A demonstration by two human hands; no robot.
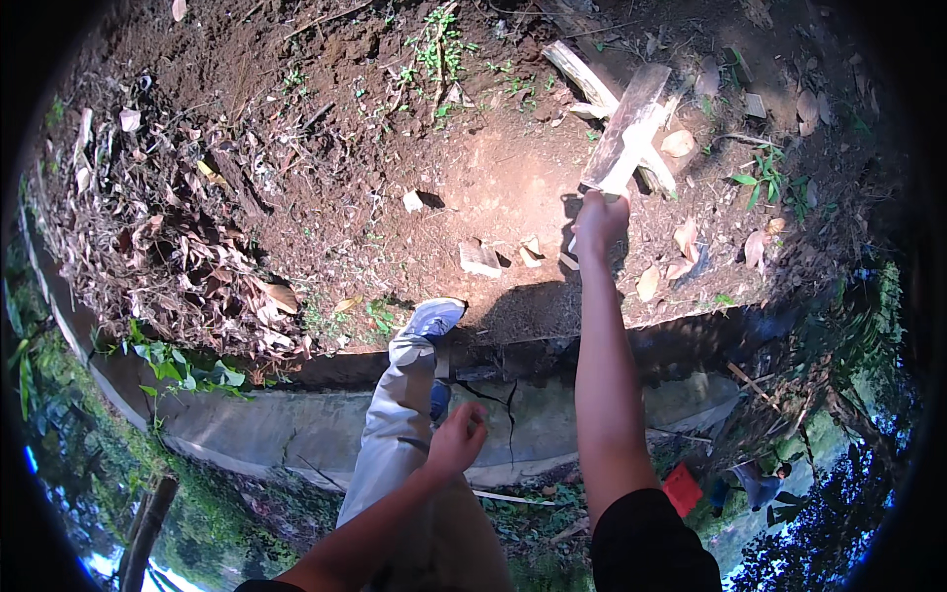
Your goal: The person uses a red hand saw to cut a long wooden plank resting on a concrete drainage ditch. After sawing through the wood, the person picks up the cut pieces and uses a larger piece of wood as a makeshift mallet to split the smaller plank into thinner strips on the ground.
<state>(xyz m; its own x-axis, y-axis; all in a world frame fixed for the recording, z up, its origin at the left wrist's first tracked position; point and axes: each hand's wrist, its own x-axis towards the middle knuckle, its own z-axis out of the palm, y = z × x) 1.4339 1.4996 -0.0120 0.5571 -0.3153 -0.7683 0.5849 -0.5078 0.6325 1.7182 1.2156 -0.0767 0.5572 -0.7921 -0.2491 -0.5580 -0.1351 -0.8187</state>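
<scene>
My right hand [600, 219] reaches out ahead, closed around the near end of a broad, flat blade that looks like a machete [641, 99]. Sun glare whitens part of it, and its handle is hidden in my grip. The blade lies over, or just above, a split piece of wood [582, 74] on the soil; whether they touch I cannot tell. Close to my leg, my left hand [457, 439] hangs with its fingers curled and nothing visible in them. Pale wood chips [480, 258] lie on the ground left of my right hand.
My shoe [434, 319] is on the soil's edge, beside a cracked concrete ledge [326, 424]. Dry leaves [197, 257] cover the left side. Green plants [764, 173] grow at the right. Behind the ledge are a red object [682, 488] and a person [758, 485].
</scene>
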